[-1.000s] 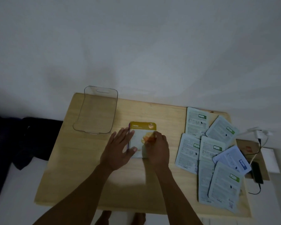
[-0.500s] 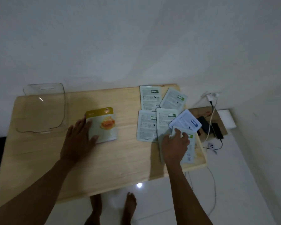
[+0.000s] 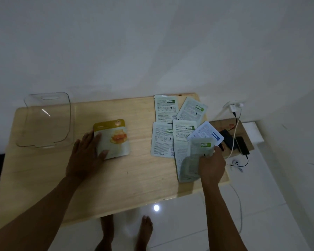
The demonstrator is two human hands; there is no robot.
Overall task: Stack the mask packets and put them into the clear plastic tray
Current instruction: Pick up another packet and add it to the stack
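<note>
A yellow-topped mask packet [image 3: 116, 138] lies face up on the wooden table [image 3: 134, 178], and my left hand [image 3: 86, 156] rests flat on its left edge with fingers spread. Several white packets [image 3: 163, 140] lie face down at the table's right end, overlapping. My right hand [image 3: 211, 165] grips a green-labelled packet [image 3: 198, 154], blurred and lifted off the pile, beside a blue-labelled packet [image 3: 206, 134]. The clear plastic tray [image 3: 45, 122] stands empty at the far left.
Right of the table, a low brown surface [image 3: 225, 125] holds two dark phones [image 3: 242, 144] with cables running to a wall charger [image 3: 233, 107]. White tiled floor and bare feet [image 3: 143, 230] show below the table's front edge. A white wall is behind.
My right hand left the yellow packet, reached to the right-hand pile and closed on a green-labelled packet, now lifting it. My left hand stays on the yellow packet. The view swung right.
</note>
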